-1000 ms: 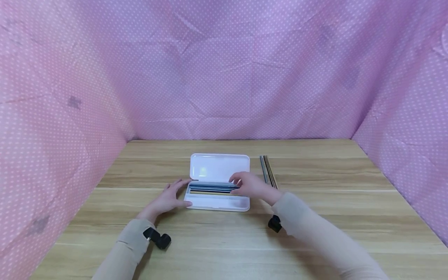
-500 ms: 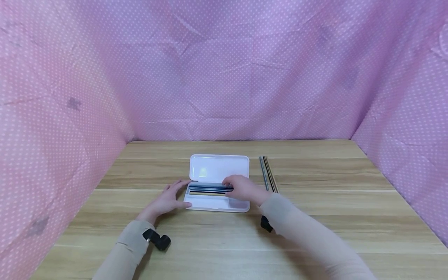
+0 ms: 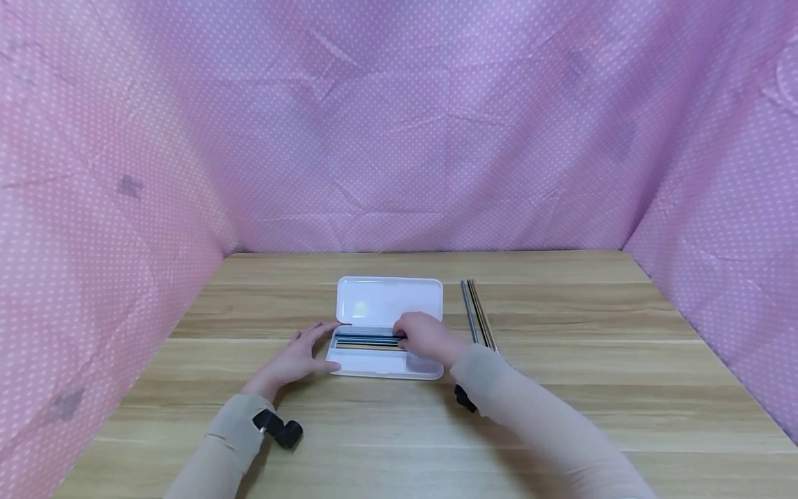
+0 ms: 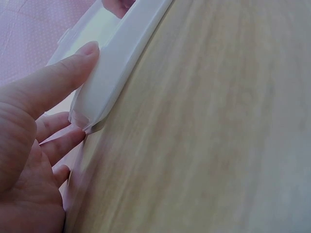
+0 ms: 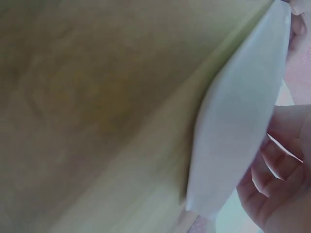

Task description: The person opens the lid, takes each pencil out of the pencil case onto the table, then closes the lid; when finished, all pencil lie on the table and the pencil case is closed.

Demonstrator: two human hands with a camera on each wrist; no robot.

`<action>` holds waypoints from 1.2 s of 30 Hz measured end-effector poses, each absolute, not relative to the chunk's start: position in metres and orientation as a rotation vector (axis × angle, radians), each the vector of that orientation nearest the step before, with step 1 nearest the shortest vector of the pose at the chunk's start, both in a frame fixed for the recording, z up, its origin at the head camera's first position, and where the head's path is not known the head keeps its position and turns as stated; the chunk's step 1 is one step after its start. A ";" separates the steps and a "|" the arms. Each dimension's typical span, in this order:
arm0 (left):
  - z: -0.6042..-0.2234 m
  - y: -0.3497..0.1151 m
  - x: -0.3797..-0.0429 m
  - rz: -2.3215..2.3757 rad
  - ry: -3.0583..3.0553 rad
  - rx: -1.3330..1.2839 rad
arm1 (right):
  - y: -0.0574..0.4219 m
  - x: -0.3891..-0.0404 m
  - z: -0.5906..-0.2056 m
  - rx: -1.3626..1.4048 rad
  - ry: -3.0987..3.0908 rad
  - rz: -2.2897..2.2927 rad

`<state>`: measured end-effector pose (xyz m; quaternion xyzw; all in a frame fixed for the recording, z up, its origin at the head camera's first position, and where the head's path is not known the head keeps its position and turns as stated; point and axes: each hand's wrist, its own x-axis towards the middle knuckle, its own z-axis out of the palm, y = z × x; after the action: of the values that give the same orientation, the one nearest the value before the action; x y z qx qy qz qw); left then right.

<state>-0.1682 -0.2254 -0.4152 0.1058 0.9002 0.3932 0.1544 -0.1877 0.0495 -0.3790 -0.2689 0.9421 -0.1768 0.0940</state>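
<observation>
A white pencil case [image 3: 368, 366] lies open on the table, its lid [image 3: 374, 298] tipped back. Several thin rods, blue-grey, dark and gold [image 3: 368, 348], lie lengthwise in its rear compartment; their exact kind is unclear. My left hand [image 3: 301, 355] spans the case's left end, thumb straight on the near rim and outstretched fingers touching the end wall; the thumb [image 4: 63, 77] shows on the rim in the left wrist view. My right hand [image 3: 427, 336] reaches in from the right and pinches the rods near their right ends. The case wall hides those fingertips in the right wrist view.
More thin rods [image 3: 470, 312], blue-grey, dark and gold, lie on the wooden table [image 3: 561, 312] right of the case; the right forearm partly covers their near ends. Pink dotted cloth [image 3: 386, 138] hangs behind and at both sides.
My right hand has moved left over the rods, and its thumb and fingers have drawn closer together on them. The rods lie slightly closer together. My left hand has stayed at the case.
</observation>
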 end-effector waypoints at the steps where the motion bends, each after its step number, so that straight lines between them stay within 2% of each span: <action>1: -0.415 -0.225 -0.168 1.130 2.580 0.308 | 0.049 -0.188 -0.379 -0.812 2.799 -0.505; 22: -0.416 -0.226 -0.168 1.131 2.578 0.295 | 0.051 -0.190 -0.378 -0.894 2.726 -0.552; 36: -0.416 -0.226 -0.167 1.132 2.577 0.297 | 0.056 -0.194 -0.368 -0.775 2.629 -0.850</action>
<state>-0.1675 -0.2258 -0.4159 0.1036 0.8995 0.3951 0.1552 -0.1937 0.0562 -0.3683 -0.2677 0.9076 -0.2935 0.1356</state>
